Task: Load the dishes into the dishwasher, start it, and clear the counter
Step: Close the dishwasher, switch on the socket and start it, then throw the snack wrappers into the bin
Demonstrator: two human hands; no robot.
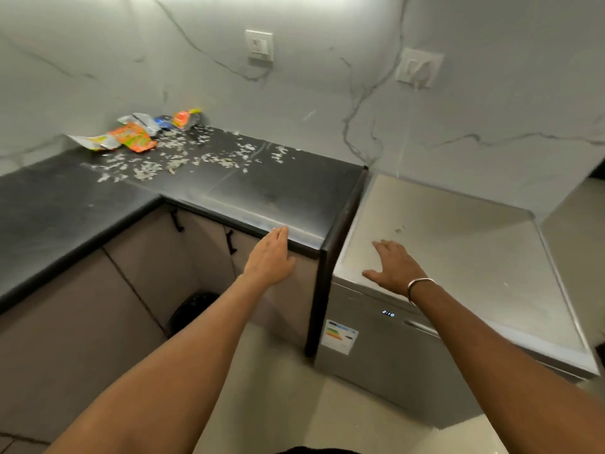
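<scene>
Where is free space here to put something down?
Free: the black counter front strip ahead of the left hand, its left wing, and the dishwasher top beyond the right hand. Crowded: the back corner, with wrappers and scattered scraps.

Across the top of the frame, white marble wall (98, 44) with grey veins, carrying one white switch plate (259, 44) at upper centre and a second plate (419, 68) to its right, blurred. At lower left, taupe cabinet doors (82, 306) with two black handles (176, 221). Near bottom centre, a dark rounded object (193, 311) on pale floor (278, 404), tucked into the cabinet corner.
</scene>
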